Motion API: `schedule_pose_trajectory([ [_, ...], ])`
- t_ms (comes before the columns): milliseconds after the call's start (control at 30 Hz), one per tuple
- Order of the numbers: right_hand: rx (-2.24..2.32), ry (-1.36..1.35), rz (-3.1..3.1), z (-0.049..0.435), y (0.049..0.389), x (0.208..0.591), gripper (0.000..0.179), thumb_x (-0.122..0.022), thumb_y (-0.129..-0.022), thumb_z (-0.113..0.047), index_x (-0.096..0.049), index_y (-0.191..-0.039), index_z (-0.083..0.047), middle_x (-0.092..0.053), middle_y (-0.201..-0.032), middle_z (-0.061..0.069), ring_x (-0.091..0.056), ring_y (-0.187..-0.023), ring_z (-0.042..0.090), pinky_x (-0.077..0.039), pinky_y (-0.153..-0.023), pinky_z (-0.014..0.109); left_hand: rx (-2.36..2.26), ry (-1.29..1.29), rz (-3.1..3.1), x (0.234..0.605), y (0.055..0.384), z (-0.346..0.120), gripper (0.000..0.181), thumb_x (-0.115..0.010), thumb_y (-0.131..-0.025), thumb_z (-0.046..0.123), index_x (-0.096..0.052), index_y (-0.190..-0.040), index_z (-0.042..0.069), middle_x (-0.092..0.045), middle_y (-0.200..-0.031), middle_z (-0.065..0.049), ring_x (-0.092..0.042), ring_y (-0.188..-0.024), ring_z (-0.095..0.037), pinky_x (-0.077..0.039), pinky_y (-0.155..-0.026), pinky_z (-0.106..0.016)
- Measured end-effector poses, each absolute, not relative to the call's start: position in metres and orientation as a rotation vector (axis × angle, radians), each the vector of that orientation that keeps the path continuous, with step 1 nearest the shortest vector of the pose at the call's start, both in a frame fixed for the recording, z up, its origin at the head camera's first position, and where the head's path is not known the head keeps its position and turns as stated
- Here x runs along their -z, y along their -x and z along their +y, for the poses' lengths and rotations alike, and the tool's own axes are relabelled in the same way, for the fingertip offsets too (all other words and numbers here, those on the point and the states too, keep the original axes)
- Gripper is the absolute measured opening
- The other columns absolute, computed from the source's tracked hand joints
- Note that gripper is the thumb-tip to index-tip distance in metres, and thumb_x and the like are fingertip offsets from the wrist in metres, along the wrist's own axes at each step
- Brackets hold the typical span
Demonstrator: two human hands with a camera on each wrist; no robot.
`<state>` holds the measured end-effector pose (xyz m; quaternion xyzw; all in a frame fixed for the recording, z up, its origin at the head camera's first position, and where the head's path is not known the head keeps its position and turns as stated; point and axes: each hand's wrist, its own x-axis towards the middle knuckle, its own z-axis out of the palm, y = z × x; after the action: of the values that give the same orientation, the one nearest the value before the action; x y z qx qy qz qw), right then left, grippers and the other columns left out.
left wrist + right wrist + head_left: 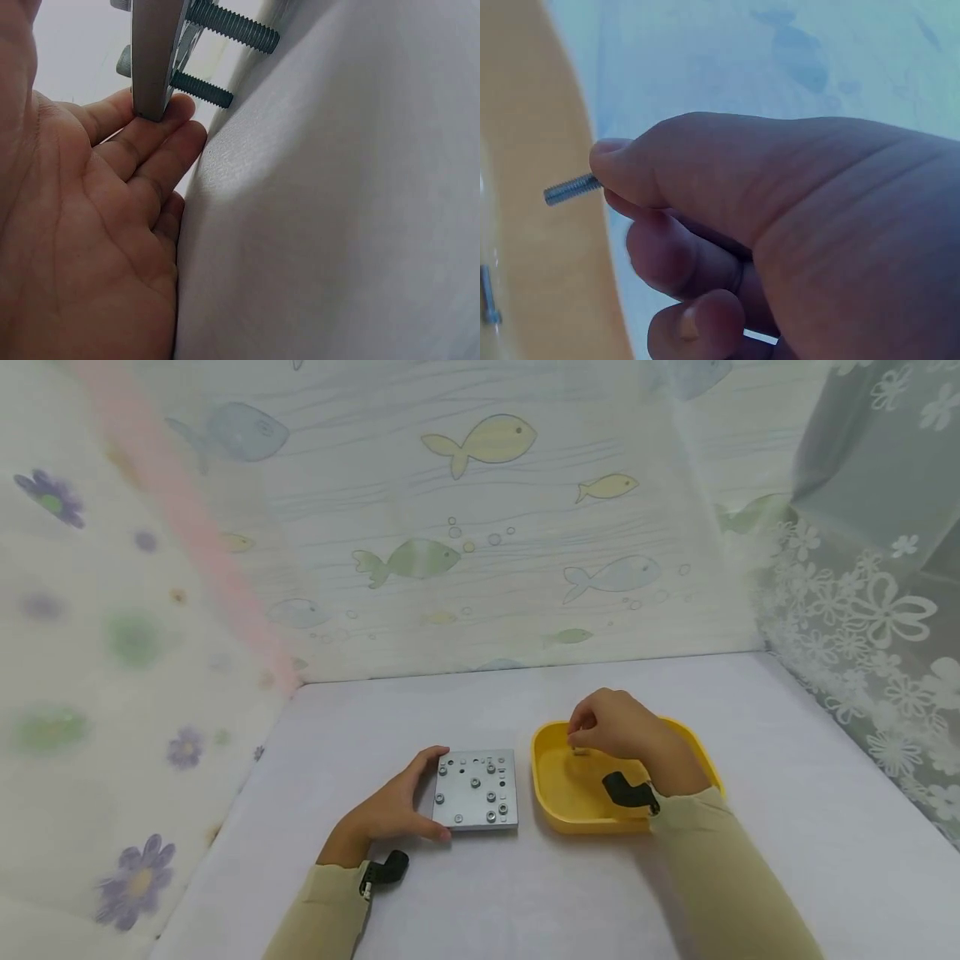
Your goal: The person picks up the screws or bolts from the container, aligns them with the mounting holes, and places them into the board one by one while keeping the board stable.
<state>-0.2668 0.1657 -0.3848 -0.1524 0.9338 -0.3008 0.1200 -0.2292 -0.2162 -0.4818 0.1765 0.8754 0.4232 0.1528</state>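
Note:
On the white table lies a square metal plate with holes and several socket-head bolts set in it. My left hand grips its left side, thumb at the near corner and fingers at the far one. From the left wrist, threaded bolt shanks stick out beneath the plate's edge. Above the yellow tray, my right hand pinches a small bolt between thumb and index finger. The bolt's head is hidden by the fingertips.
In the right wrist view another bolt lies inside the tray. The tray stands just right of the plate, a narrow gap between them. A fish-patterned curtain closes off the back, with more curtains at both sides.

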Motion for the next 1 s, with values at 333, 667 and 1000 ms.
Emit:
schedule_pose_trajectory([
  [333, 0.956, 0.479, 2.778, 0.155, 0.258, 0.387, 0.006, -0.076, -0.094, -0.026, -0.075, -0.095, -0.020, -0.066, -0.081, 0.000, -0.060, -0.074, 0.018, -0.050, -0.067, 0.032, -1.216, -0.534, 2.518, 0.481, 0.233, -0.212, 0.130, -0.099, -0.056, 0.045, -0.025, -0.162, 0.030, -0.027, -0.168, 0.010, -0.019, -0.159, -0.018, -0.016, -0.129, -0.053],
  [667, 0.980, 0.539, 2.843, 0.138, 0.253, 0.388, 0.005, -0.075, -0.095, -0.028, -0.076, -0.096, -0.023, -0.064, -0.087, -0.002, -0.055, -0.083, 0.019, -0.048, -0.072, 0.032, -1.206, -0.527, 2.520, 0.481, 0.232, -0.216, 0.132, -0.100, -0.055, 0.047, -0.024, -0.162, 0.030, -0.024, -0.170, 0.010, -0.015, -0.160, -0.019, -0.014, -0.128, -0.056],
  [1000, 1.021, 0.564, 2.854, 0.117, 0.247, 0.394, 0.005, -0.076, -0.094, -0.032, -0.075, -0.094, -0.028, -0.065, -0.096, -0.008, -0.057, -0.093, 0.019, -0.051, -0.081, 0.033, -1.203, -0.510, 2.521, 0.479, 0.228, -0.214, 0.132, -0.100, -0.055, 0.044, -0.025, -0.162, 0.029, -0.024, -0.170, 0.009, -0.015, -0.160, -0.019, -0.013, -0.129, -0.055],
])
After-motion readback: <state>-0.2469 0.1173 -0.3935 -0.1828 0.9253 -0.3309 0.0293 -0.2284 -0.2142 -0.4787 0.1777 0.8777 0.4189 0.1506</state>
